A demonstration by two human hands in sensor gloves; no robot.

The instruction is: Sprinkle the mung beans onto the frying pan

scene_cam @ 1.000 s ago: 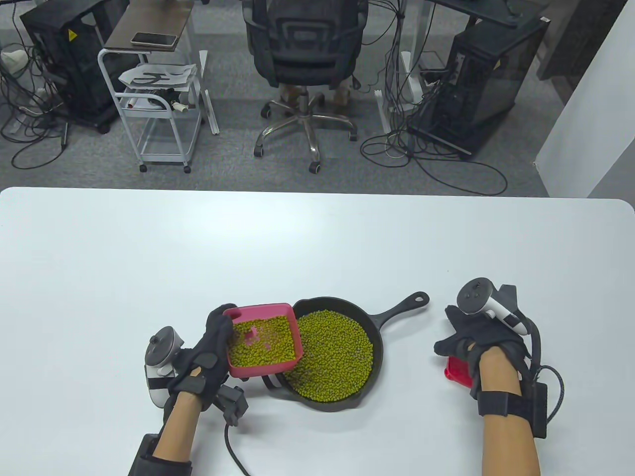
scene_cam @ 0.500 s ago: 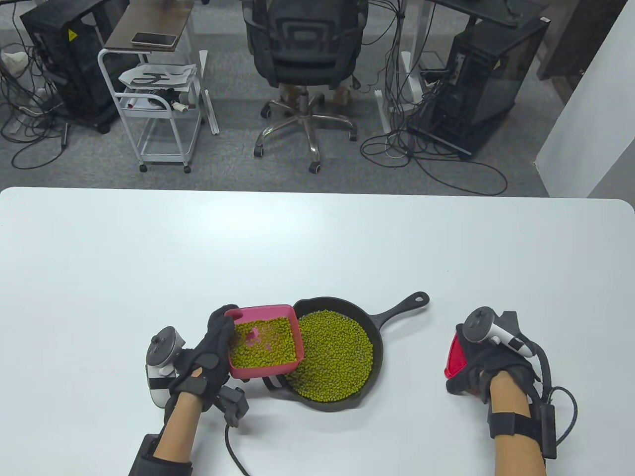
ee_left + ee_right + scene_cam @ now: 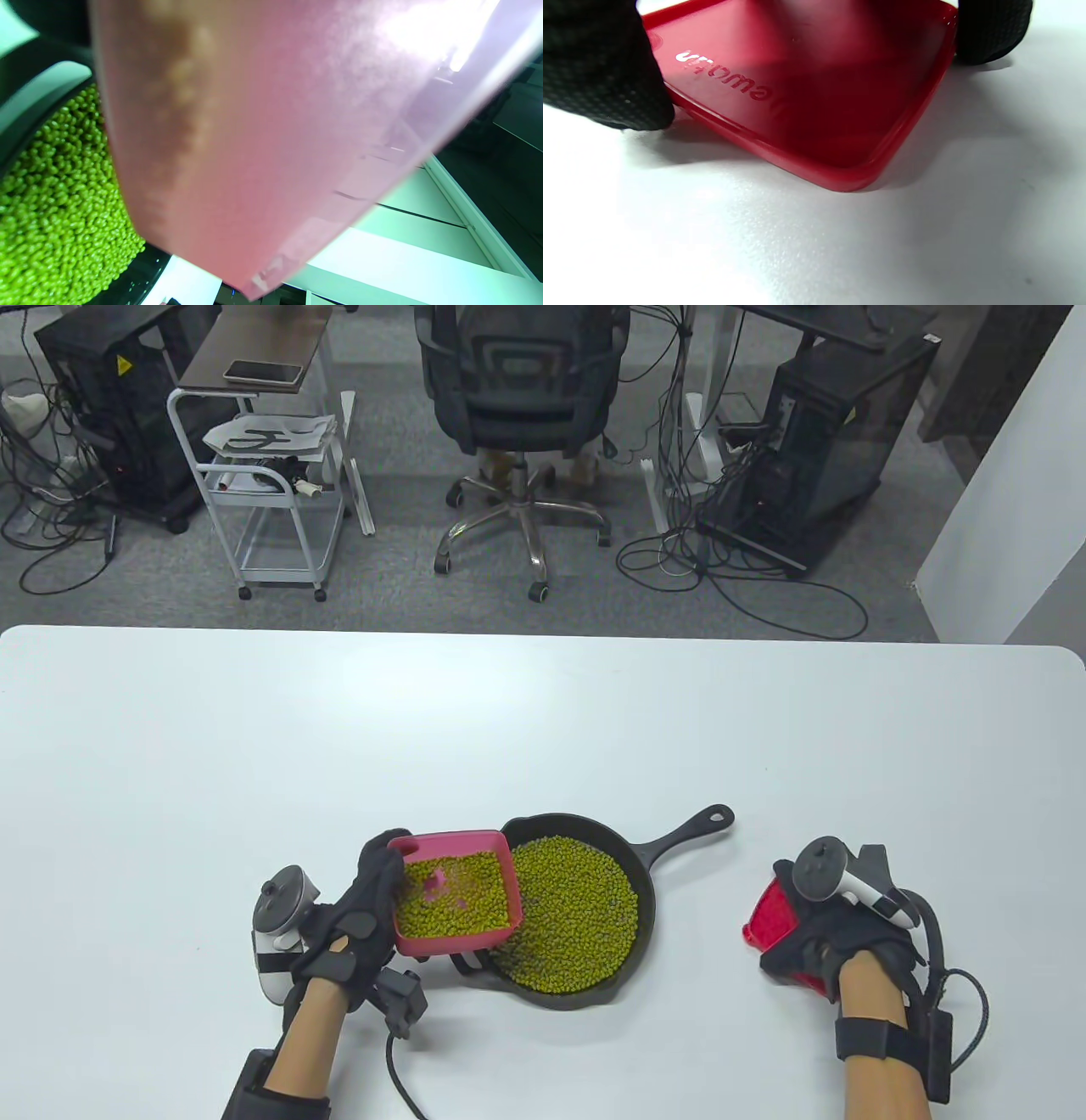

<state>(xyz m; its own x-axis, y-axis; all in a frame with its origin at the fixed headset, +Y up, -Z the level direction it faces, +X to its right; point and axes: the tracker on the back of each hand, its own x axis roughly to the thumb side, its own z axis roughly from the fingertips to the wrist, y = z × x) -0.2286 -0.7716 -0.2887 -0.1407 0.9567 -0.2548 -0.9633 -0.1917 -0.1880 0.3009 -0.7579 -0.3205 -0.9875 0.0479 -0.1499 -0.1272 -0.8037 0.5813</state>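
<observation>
A black cast-iron frying pan point(image 3: 649, 857) sits on the white table, filled with green mung beans point(image 3: 577, 912); its handle points up and right. My left hand point(image 3: 352, 920) grips a pink plastic container point(image 3: 458, 840) of mung beans, held over the pan's left rim. In the left wrist view the container's pink wall point(image 3: 271, 127) fills the frame, with beans in the pan point(image 3: 55, 220) at the left. My right hand point(image 3: 827, 929) holds a red lid point(image 3: 768, 916) tilted, one edge near the table right of the pan. The right wrist view shows the lid point(image 3: 814, 97) between gloved fingertips point(image 3: 602, 67).
The white table point(image 3: 543, 712) stretches far beyond the pan. Past its far edge stand an office chair point(image 3: 522, 398), a white cart point(image 3: 271, 475) and computer towers with cables on the floor.
My right hand has picked up the red lid, tilted it up and drawn it slightly back and right. My left hand has held the container almost still over the pan's rim.
</observation>
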